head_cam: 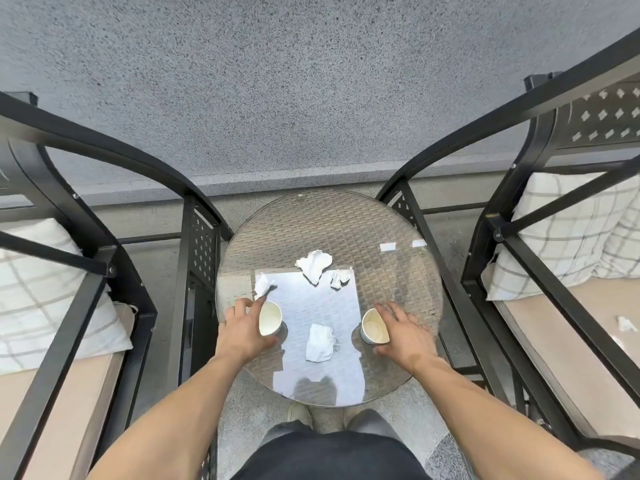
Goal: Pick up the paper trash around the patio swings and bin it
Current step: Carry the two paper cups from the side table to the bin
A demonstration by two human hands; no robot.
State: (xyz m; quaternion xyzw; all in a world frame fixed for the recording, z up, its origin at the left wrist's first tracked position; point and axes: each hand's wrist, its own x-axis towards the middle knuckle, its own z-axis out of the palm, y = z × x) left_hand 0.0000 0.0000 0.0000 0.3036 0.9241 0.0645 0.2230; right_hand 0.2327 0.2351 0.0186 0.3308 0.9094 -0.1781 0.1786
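Both hands reached forward over the round glass worktop (346, 220) that stood between two black metal swings. The left hand (242, 327) lay against the outer side of a paper cup (270, 318), the cup tipped a little with its open mouth facing up; the thumb ran under the cup's base and the forefinger stretched past the rim toward a small crumpled scrap (263, 285) just beyond the fingertips. Whether the fingers truly closed round the cup could not be told. The right hand (403, 332) was spread, fingers straight and slightly fanned, its thumb side touching or nearly touching a second paper cup (374, 327) that stood just inside it.

Between the two hands, slightly nearer the person than the cups, lay a wad of white tissue (320, 342). Farther out, beyond both hands and roughly midway between them, sat a larger crumpled napkin (313, 265), and just to its right a smaller torn piece (339, 278). None of these three touched a hand.

To the outside of the right hand, well apart from it, a small bit of white paper (625, 323) rested on the tan seat cushion (571, 358) of the right swing (485, 237), below a checked pillow (554, 237). Outside the left hand stood the left swing (86, 220), with another checked pillow (41, 296) on its seat.
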